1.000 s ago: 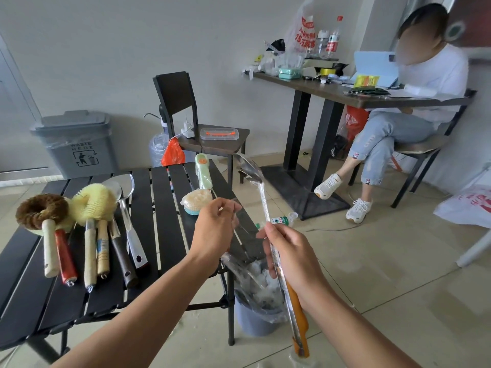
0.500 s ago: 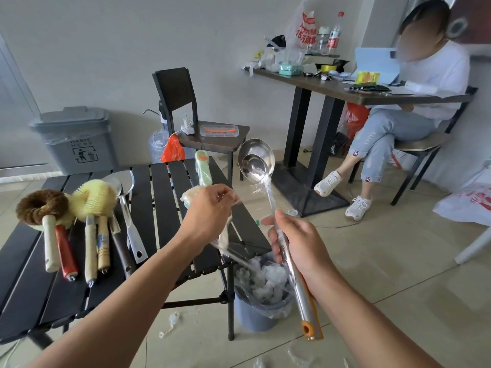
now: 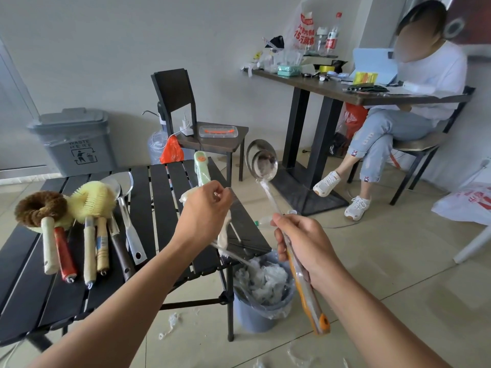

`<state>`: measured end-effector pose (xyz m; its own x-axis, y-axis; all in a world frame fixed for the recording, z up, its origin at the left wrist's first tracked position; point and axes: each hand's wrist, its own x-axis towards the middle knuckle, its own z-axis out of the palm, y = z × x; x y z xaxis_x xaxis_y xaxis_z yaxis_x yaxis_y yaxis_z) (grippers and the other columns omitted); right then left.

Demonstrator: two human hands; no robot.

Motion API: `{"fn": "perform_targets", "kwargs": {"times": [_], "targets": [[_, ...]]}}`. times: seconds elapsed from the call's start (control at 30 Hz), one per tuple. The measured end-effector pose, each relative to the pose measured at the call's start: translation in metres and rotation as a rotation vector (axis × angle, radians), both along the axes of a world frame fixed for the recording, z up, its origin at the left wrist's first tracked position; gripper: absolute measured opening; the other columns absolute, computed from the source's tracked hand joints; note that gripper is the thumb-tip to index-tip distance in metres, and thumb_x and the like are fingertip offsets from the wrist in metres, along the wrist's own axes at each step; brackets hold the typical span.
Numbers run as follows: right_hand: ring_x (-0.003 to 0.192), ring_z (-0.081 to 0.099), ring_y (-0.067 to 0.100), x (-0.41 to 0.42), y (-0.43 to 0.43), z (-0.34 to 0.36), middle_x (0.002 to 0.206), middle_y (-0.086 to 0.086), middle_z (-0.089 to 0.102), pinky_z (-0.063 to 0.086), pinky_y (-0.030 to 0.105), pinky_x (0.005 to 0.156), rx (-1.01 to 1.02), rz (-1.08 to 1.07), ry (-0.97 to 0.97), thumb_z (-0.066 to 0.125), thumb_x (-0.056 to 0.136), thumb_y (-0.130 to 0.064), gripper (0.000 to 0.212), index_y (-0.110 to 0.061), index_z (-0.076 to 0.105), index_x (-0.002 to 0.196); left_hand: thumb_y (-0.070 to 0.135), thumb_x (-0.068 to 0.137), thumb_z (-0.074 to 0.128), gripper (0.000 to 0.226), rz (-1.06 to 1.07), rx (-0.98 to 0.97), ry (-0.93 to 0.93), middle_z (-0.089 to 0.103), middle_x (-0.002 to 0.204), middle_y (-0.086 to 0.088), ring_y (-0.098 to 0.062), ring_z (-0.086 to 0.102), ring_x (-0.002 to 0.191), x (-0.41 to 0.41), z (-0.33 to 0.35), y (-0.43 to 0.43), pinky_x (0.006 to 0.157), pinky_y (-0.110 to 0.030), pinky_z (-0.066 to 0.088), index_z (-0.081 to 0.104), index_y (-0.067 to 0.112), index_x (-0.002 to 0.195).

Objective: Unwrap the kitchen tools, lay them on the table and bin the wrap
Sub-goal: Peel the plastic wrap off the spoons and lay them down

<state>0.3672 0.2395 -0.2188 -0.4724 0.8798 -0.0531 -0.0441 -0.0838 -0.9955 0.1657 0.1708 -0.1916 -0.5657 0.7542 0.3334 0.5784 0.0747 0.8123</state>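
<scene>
My right hand (image 3: 300,243) grips the ladle (image 3: 264,163) mid-handle, bowl up, just beyond the black slatted surface (image 3: 159,208). My left hand (image 3: 204,208) pinches a twisted strand of clear wrap (image 3: 224,232) that trails down towards the lined bin (image 3: 252,318) below. Film clings to the orange handle end. I judge it best to hold the ladle steady, peel along the shaft, and let the wrap fall straight in.
</scene>
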Motion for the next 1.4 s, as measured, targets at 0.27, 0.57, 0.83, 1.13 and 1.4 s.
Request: {"fn": "perform_targets", "kwargs": {"times": [0.27,0.57,0.83,1.13,1.4], "targets": [[0.046,0.051,0.012,0.008,0.004,0.003,0.064,0.005,0.063,0.042,0.023,0.04,0.002,-0.03,-0.076,0.055,0.11,-0.026,0.035,-0.006,0.076,0.092,0.026,0.102,0.048,0.028,0.093,-0.012,-0.042,0.07,0.068,-0.005,-0.003,0.049,0.04,-0.009,-0.004,-0.003,0.036,-0.013,0.032,0.061,0.01,0.083],[0.044,0.049,0.015,0.004,-0.001,0.001,0.061,0.006,0.059,0.039,0.024,0.039,0.025,-0.056,-0.055,0.051,0.106,-0.02,0.032,-0.005,0.072,0.087,-0.002,0.107,0.041,0.042,-0.083,0.095,-0.409,0.078,0.083,0.008,-0.003,0.038,0.039,0.0,-0.009,-0.006,0.037,-0.018,0.029,0.077,0.019,0.11],[0.044,0.05,0.016,0.001,-0.005,0.0,0.065,0.008,0.06,0.039,0.023,0.039,0.059,-0.037,-0.005,0.053,0.108,-0.024,0.04,-0.015,0.077,0.077,0.037,0.094,0.068,0.04,-0.089,-0.064,-0.384,0.052,0.065,-0.004,-0.013,0.037,0.049,0.006,-0.008,-0.004,0.047,-0.021,0.036,0.068,0.015,0.061],[0.044,0.05,0.013,0.002,-0.007,0.003,0.06,0.002,0.059,0.04,0.024,0.039,0.094,-0.067,-0.011,0.062,0.106,-0.042,0.041,-0.008,0.074,0.086,0.045,0.085,0.087,0.048,-0.2,-0.235,-0.395,0.073,0.108,0.0,-0.015,0.075,0.082,0.021,-0.021,-0.003,0.063,-0.026,0.054,0.059,0.028,0.12],[0.044,0.05,0.013,0.002,-0.004,0.001,0.064,0.002,0.059,0.04,0.023,0.039,0.058,-0.084,0.011,0.066,0.105,-0.039,0.035,-0.009,0.075,0.089,0.042,0.111,0.051,0.051,-0.339,-0.18,-0.485,0.056,0.051,0.004,-0.004,0.045,0.04,0.03,-0.023,-0.002,0.047,-0.013,0.041,0.073,0.013,0.076]]}}
